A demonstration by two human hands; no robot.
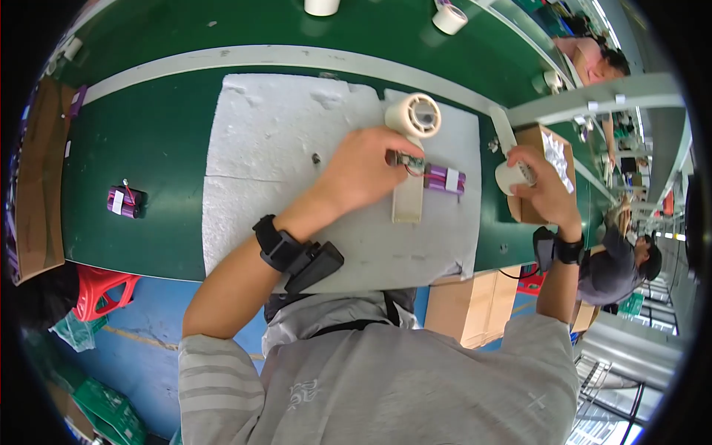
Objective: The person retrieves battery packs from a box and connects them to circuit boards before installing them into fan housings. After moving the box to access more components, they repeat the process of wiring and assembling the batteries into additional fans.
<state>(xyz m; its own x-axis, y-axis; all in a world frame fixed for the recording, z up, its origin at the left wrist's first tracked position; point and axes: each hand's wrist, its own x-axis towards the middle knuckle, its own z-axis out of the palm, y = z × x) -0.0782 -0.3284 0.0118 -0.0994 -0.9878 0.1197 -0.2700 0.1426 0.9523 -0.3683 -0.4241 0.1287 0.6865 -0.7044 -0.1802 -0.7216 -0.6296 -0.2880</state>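
My left hand [367,169] is closed over the foam sheet, pinching a small circuit board [406,159] with metal parts. Thin wires run from the board to a purple battery pack [445,179] with a white label. Under the board lies a cream handheld fan body [406,204], its round, slotted head [420,116] pointing away from me and its handle toward me. Off the right edge of the foam, my right hand [547,189] grips a white round fan housing [512,178], beside an open cardboard box. Black bands with small devices circle both wrists.
White foam [297,133] covers the middle of the green bench. Another purple battery pack [124,202] lies at left, near a cardboard box [46,178]. The open box [530,137] at right holds white parts. A pale rail [282,58] crosses behind; co-workers sit at right.
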